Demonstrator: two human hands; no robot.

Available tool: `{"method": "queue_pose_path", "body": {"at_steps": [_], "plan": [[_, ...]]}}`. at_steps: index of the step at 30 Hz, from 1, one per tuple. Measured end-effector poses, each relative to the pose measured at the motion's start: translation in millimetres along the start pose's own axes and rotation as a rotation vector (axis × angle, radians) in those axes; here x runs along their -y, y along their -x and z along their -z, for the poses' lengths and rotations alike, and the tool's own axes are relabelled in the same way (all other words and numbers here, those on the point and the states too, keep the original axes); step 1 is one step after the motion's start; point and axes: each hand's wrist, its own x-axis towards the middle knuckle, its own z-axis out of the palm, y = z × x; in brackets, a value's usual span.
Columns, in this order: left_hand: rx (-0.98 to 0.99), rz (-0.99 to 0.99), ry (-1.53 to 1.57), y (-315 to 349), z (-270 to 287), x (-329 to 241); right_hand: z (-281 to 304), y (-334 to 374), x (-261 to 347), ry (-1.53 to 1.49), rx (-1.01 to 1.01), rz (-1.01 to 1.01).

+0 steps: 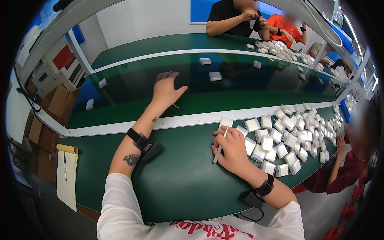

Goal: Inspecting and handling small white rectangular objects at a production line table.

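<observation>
My left hand point(166, 93) is stretched out over the dark belt, fingers extended and thumb apart, with nothing in it. At the near table, my right hand point(233, 151) is closed around a thin, pale, tapered tool point(219, 153), which lies across its fingers; its exact kind is unclear. Just beyond those fingertips is a white block point(226, 122), which they seem to touch. Beside that hand, to the right, spreads a heap of white blocks point(291, 141) that look like charger plugs. Two similar blocks, a nearer one point(215, 76) and a farther one point(205, 61), rest on the belt.
A white rail point(180, 121) divides the green table point(180, 180) from the belt point(132, 86). A notepad point(67, 180) with a pen point(65, 166) lies left. Co-workers sit across the belt, near another heap point(278, 50), and at right. Cardboard boxes point(56, 100) stand left.
</observation>
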Motion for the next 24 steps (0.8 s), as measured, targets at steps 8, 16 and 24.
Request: {"method": "queue_pose_path", "body": {"at_steps": [8,16,24], "plan": [[0.213,-0.269,0.163,-58,-109,-70,-1,0,-1,0.001,-0.016,0.010],[0.553,0.270,0.843,-77,-75,-61,1,2,-1,0.002,-0.040,0.015],[0.708,0.174,2.184,12,82,-83,1,2,0,0.017,-0.026,0.012]]}}
